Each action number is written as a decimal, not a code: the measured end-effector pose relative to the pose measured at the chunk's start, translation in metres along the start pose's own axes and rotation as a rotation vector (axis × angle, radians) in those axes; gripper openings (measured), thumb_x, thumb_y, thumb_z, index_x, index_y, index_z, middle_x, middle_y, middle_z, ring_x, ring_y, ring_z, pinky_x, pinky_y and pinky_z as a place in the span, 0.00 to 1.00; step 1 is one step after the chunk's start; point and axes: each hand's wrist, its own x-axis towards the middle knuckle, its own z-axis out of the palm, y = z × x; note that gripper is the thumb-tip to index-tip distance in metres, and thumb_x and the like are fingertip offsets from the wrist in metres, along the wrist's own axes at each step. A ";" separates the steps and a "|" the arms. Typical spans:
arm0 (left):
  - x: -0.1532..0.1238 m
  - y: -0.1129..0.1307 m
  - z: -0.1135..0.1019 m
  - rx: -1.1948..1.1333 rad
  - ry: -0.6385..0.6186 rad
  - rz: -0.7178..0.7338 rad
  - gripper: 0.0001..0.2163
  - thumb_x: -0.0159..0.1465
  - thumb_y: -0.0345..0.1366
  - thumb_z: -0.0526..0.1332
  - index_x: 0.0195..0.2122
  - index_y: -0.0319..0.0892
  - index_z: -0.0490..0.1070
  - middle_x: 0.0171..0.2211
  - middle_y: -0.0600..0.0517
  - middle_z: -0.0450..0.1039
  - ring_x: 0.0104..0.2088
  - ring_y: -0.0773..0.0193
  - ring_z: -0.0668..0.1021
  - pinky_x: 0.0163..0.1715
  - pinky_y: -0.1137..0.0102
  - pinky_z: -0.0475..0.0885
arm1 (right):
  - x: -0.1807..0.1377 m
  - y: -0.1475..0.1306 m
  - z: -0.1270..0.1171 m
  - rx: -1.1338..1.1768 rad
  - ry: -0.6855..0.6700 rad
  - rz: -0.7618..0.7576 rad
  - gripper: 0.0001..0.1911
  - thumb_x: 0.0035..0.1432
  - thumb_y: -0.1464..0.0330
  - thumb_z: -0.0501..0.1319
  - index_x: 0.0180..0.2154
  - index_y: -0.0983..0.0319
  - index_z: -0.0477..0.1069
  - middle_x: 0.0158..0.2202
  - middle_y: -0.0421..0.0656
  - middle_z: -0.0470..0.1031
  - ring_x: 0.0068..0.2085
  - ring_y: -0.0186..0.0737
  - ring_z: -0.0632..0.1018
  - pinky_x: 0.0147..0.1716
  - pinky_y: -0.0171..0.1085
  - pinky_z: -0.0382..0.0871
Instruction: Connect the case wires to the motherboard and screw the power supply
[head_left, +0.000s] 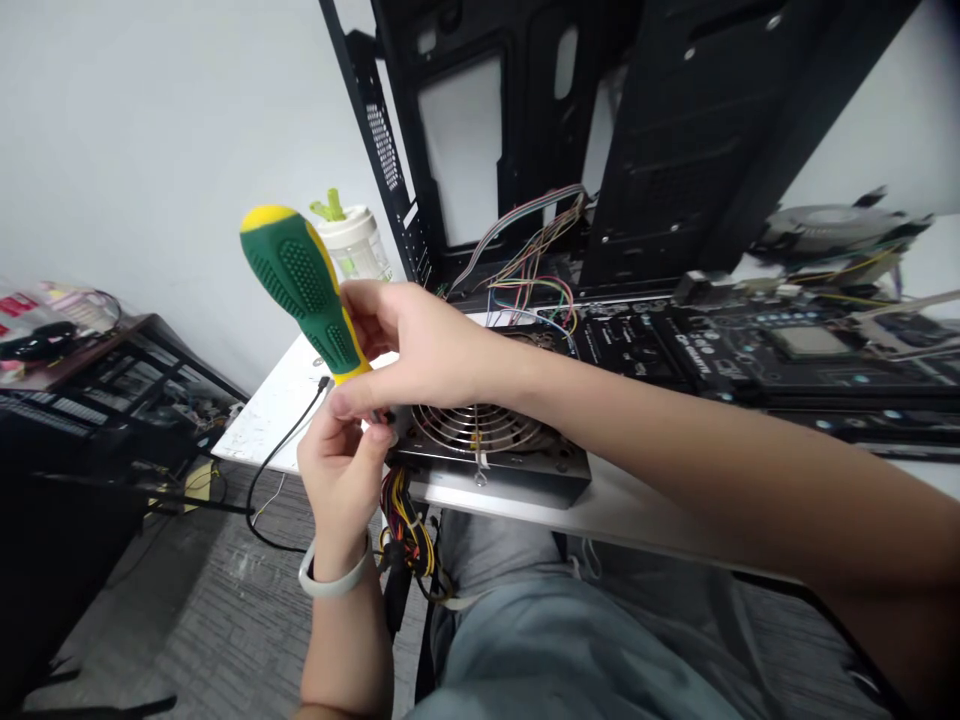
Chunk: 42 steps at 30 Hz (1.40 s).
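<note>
Where hands (420, 345) (345, 485) meet, screwdriver (300, 285), blurred motherboard lettering (697, 352)

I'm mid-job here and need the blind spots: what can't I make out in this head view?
All in the head view:
- Screwdriver tip, and whether it meets a screw: masked by the right hand and left hand.
- Power supply: part of its top, behind the right forearm.
- Circuit board: small print, too tiny and blurred.
- Computer case: top, cut off by the upper edge.
</note>
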 end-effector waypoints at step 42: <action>-0.017 -0.007 0.009 -0.036 0.083 -0.085 0.15 0.66 0.47 0.58 0.36 0.41 0.78 0.33 0.49 0.79 0.32 0.67 0.79 0.34 0.74 0.74 | 0.004 0.007 -0.010 0.399 -0.165 0.043 0.16 0.43 0.84 0.59 0.37 0.67 0.69 0.34 0.42 0.75 0.38 0.34 0.76 0.33 0.30 0.72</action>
